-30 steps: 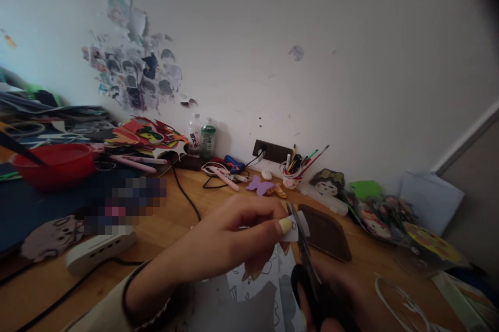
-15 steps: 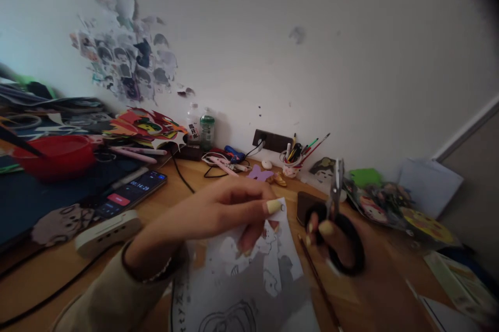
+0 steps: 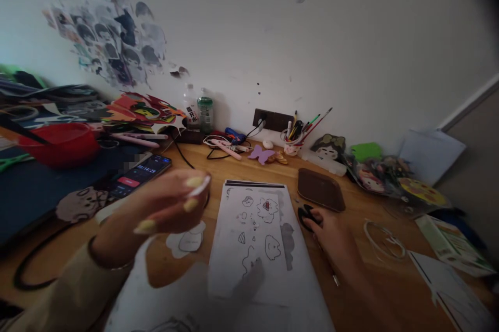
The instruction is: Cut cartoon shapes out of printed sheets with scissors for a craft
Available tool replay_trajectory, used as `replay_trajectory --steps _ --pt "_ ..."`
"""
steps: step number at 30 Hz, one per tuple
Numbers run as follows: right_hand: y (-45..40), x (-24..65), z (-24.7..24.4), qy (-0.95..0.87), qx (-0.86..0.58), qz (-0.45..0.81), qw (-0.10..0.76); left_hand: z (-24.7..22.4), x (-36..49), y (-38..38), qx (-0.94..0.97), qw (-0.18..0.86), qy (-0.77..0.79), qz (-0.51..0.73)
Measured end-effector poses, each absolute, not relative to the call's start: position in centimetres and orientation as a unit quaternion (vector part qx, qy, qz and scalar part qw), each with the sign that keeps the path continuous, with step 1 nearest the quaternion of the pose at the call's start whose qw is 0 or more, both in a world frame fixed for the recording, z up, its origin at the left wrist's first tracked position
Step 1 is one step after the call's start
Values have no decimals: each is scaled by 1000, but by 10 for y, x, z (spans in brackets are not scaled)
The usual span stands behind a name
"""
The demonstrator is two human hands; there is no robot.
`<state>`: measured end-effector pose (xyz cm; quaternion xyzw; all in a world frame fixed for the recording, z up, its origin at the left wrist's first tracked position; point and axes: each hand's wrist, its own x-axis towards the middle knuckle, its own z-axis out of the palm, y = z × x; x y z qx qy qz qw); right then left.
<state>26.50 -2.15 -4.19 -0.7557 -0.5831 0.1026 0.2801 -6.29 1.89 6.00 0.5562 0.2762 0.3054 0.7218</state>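
Observation:
My left hand [image 3: 167, 202] is raised over the left side of the papers, pinching a small white paper piece [image 3: 201, 185] between thumb and fingers. Low at the table on the right, my right hand [image 3: 331, 228] has its fingers on the black handles of the scissors [image 3: 306, 216]; the blades can hardly be made out. Between the hands lies a white sheet with line drawings [image 3: 253, 228], on top of larger drawn paper. A cut-out paper shape [image 3: 186, 241] rests below my left hand. Partly beneath my right hand is a thin brown pencil or brush [image 3: 329, 264].
A brown tray [image 3: 322, 189] lies beyond the scissors. Left are a phone [image 3: 142, 176], a black cable [image 3: 33, 282] and a red bowl [image 3: 58, 145]. Along the wall stand bottles [image 3: 205, 114] and a pen cup [image 3: 292, 145]. A coiled white cable [image 3: 385, 241] lies right.
My left hand has moved left and lifted a small paper piece away from the sheet. My right hand has lowered the scissors from upright in the air to the table. The view has shifted slightly.

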Motion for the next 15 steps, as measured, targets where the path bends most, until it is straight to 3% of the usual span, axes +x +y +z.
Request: replay_trajectory --steps 5,10,15 --pt "-32 264 -66 -611 -753 -9 243 8 -34 28 566 773 236 160" --pt "-40 243 -59 -653 -714 -63 243 -13 -25 32 563 779 247 123" --pt "-51 214 -54 -752 -615 -29 235 -15 -30 30 549 785 250 143"
